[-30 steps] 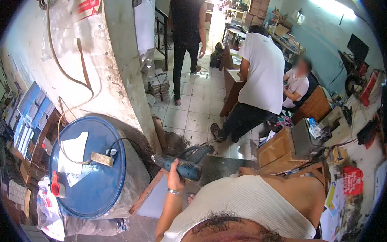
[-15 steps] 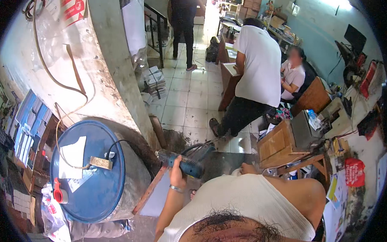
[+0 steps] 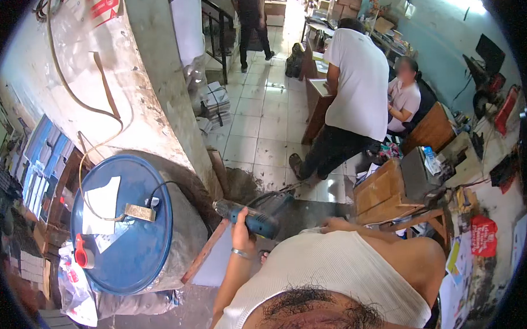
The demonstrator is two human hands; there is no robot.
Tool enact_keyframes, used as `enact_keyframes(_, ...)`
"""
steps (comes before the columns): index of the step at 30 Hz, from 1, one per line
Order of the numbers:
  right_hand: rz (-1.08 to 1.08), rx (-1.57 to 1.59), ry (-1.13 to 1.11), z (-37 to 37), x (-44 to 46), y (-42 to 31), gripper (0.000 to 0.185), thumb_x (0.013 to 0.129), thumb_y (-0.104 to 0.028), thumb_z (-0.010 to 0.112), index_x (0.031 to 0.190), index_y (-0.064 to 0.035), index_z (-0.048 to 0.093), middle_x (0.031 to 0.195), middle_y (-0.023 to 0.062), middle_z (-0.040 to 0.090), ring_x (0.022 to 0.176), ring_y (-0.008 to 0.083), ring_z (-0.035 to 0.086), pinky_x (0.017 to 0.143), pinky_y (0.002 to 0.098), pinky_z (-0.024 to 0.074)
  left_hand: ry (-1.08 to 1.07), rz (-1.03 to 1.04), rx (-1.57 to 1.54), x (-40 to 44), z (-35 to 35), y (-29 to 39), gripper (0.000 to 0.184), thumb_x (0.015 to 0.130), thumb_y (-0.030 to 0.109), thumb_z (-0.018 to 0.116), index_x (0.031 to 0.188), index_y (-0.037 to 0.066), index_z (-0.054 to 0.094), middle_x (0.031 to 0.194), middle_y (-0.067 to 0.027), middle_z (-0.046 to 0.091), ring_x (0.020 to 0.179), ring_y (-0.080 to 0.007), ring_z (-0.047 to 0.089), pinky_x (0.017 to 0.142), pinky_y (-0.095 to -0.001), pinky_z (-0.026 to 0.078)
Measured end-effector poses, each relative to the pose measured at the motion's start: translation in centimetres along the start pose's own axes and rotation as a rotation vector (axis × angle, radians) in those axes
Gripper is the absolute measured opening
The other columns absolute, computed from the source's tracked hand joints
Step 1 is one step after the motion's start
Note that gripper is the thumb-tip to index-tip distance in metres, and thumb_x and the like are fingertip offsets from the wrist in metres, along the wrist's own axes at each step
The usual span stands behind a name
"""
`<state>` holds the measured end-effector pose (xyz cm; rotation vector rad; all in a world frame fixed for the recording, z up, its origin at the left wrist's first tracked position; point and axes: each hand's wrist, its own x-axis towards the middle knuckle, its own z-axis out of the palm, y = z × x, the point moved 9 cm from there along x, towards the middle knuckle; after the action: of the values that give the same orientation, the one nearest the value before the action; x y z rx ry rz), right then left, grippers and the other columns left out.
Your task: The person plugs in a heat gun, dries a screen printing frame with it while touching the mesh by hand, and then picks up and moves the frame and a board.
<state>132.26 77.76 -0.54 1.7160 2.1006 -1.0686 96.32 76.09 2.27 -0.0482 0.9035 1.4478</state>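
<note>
The left hand (image 3: 241, 230) wraps the power tool (image 3: 260, 224) beyond the blue drum's (image 3: 128, 268) right edge, touching no workpiece; I cannot tell the right hand's (image 3: 335, 224) finger state.

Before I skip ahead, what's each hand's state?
Left hand: closed around the blue power tool.
Right hand: at the shirt front; open or closed, can't tell.

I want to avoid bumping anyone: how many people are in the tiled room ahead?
3: one in dark clothes far back, one standing at the desk, one seated to the right. Others may be hidden.
</note>
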Motion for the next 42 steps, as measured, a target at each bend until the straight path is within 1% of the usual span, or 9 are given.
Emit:
enact_keyframes(5,-0.033,-0.462,-0.095,1.9,1.5,4.3,0.037,0.082,-0.031,0.068,0.107,-0.0036,0.071,0.102,0.0269,0.070,0.096,0.0424,0.069,0.082,0.0486,0.0555,0.013,-0.029,0.013,-0.9,0.4,0.6,0.036,0.088,0.026,0.075,0.113,0.006,0.058,0.103,-0.0072,0.066,0.094,-0.0246,0.066,0.084,-0.0425,0.056)
enact_keyframes(7,-0.036,-0.307,0.003,0.0,0.4,2.2,0.030,0.080,-0.026,0.066,0.102,-0.0071,0.074,0.094,0.0239,0.071,0.086,0.0442,0.070,0.075,0.0509,0.0561,-0.018,-0.008,0.013,-0.9,0.9,0.7,0.039,0.088,0.025,0.075,0.115,0.004,0.057,0.105,-0.0074,0.065,0.095,-0.0248,0.066,0.085,-0.0425,0.055)
enact_keyframes(14,-0.292,-0.142,-0.132,2.7,0.3,0.4,0.040,0.089,-0.031,0.067,0.120,-0.0069,0.063,0.107,0.0251,0.067,0.102,0.0419,0.064,0.085,0.0489,0.0532,0.028,0.049,0.083,0.3,0.9,-0.4,0.026,0.090,0.027,0.073,0.105,0.009,0.062,0.098,-0.0037,0.066,0.091,-0.0205,0.065,0.085,-0.0374,0.053)
enact_keyframes(19,-0.091,0.283,0.364,-8.3,-3.9,-6.6,0.071,0.080,-0.028,0.079,0.139,-0.0074,0.045,0.126,0.0190,0.055,0.116,0.0396,0.055,0.099,0.0458,0.0477,0.062,0.134,0.161,-0.6,1.4,-0.7,0.031,0.088,0.020,0.075,0.111,0.008,0.058,0.101,-0.0048,0.066,0.091,-0.0198,0.064,0.082,-0.0374,0.054)
enact_keyframes(22,-0.430,-0.179,0.511,-12.5,-3.9,-15.0,0.077,0.077,-0.028,0.082,0.141,-0.0093,0.044,0.135,0.0183,0.050,0.126,0.0367,0.050,0.108,0.0467,0.0409,0.010,0.145,0.308,-0.6,1.8,-1.7,0.051,0.082,0.019,0.080,0.122,0.003,0.052,0.104,-0.0074,0.065,0.097,-0.0201,0.062,0.087,-0.0368,0.052)
enact_keyframes(25,-0.617,-0.485,0.328,-8.7,-0.6,-17.7,0.077,0.076,-0.020,0.082,0.143,-0.0119,0.044,0.139,0.0184,0.051,0.128,0.0367,0.050,0.111,0.0493,0.0365,-0.022,0.172,0.377,0.2,1.6,-3.9,0.057,0.081,0.019,0.083,0.124,0.000,0.051,0.103,-0.0098,0.067,0.089,-0.0207,0.065,0.079,-0.0341,0.055)
enact_keyframes(26,-0.607,-0.435,0.215,-6.9,1.5,-16.1,0.075,0.076,-0.018,0.081,0.141,-0.0116,0.045,0.137,0.0183,0.053,0.126,0.0375,0.052,0.110,0.0494,0.0378,-0.012,0.205,0.438,0.8,1.4,-4.6,0.056,0.081,0.021,0.083,0.122,0.000,0.051,0.097,-0.0092,0.067,0.080,-0.0201,0.067,0.071,-0.0343,0.058)
enact_keyframes(31,-0.543,-0.033,0.078,-3.0,6.4,-12.3,0.061,0.075,-0.014,0.080,0.130,-0.0075,0.053,0.120,0.0183,0.061,0.114,0.0419,0.057,0.101,0.0500,0.0440,0.096,0.171,0.700,1.4,0.1,-8.2,0.068,0.072,0.020,0.089,0.124,-0.002,0.052,0.103,-0.0090,0.067,0.092,-0.0167,0.065,0.084,-0.0326,0.054)
enact_keyframes(42,-0.808,-0.149,-0.010,5.2,17.9,-0.2,0.054,0.065,-0.008,0.079,0.115,-0.0034,0.058,0.115,0.0168,0.058,0.114,0.0408,0.055,0.091,0.0498,0.0479,0.306,0.117,0.838,11.6,-3.9,-19.4,0.074,0.064,0.037,0.091,0.112,-0.004,0.054,0.094,-0.0121,0.069,0.082,-0.0177,0.066,0.078,-0.0320,0.055)
